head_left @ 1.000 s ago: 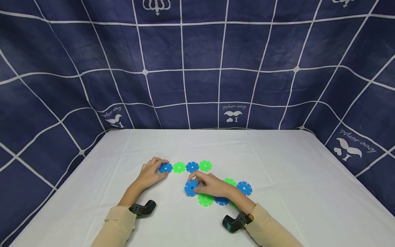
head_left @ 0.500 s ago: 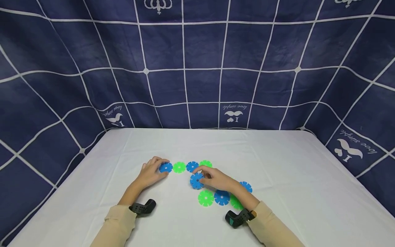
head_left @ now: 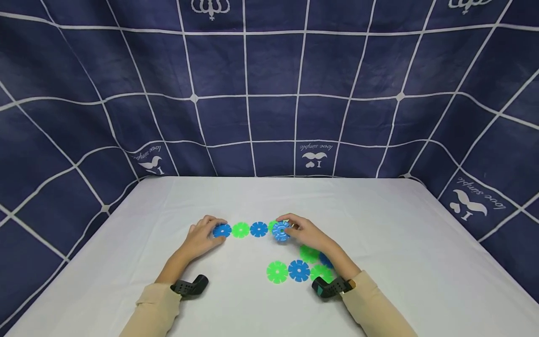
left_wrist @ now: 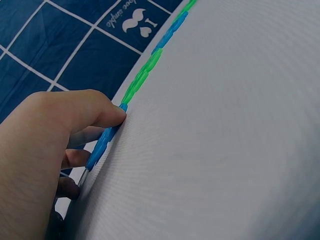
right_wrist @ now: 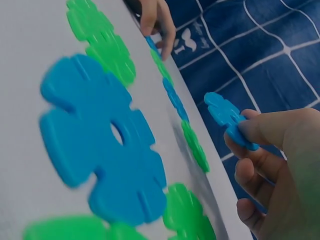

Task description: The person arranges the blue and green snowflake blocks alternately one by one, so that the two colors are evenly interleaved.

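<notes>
Hands apart. Held blue disc (head_left: pixel 280 231) pinched by right hand (head_left: pixel 308 235), raised over table (head_left: pixel 236 290), partly hiding end green disc (right_wrist: pixel 195 146) in head view. Leftmost blue disc (head_left: pixel 222 230) gripped by left hand (head_left: pixel 201 239) — row (head_left: pixel 241 230) could be skewed by tug; held blue disc dropped if pinch is loosened.

On the white cloth-covered table (head_left: pixel 236 201), a row of flat, notched plastic discs runs roughly parallel to the far edge. At its end toward the left edge, the left hand (head_left: pixel 200 241) grips a blue notched disc (head_left: pixel 222 230); then come green, blue and green ones. The right hand (head_left: pixel 310 234) pinches another blue notched disc (head_left: pixel 280 231), partly covering the row's last green one. More green and blue discs (head_left: pixel 299 271) lie farther from the far edge.
</notes>
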{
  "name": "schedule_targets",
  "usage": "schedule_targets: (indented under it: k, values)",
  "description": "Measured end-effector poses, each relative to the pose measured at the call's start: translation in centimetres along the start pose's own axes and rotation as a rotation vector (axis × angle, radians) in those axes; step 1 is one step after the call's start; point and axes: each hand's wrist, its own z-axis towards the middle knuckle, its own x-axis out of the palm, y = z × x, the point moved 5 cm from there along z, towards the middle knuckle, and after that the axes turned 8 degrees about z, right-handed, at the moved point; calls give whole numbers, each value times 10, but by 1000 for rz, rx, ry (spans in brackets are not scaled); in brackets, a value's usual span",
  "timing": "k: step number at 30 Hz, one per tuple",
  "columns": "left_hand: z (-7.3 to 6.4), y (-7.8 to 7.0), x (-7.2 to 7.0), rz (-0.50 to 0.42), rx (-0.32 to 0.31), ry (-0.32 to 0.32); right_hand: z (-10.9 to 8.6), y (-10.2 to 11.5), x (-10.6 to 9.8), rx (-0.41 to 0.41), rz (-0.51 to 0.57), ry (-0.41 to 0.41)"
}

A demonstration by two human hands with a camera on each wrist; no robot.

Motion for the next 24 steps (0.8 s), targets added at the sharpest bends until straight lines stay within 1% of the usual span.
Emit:
schedule_targets:
  k: [2, 6, 9, 14, 18, 24]
  values:
    - [-2, 2, -1, -6, -2, -5, -2, 5, -3, 3, 12, -18]
    - [-3, 1, -1, -14, 2, -8, -2, -4, -12, 16, 22, -45]
    - [-3, -1, -2, -7, 2, -8, 1, -21, -16, 17, 21, -68]
    - [-2, -2, -2, 6, 7, -16, 1, -30, -23, 44, 27, -130]
    - [-2, -1, -2, 9, 6, -21, 1, -36, -27, 87, 24, -182]
    - [-2, -1, -2, 4, 11, -21, 2, -41, -29, 107, 18, -214]
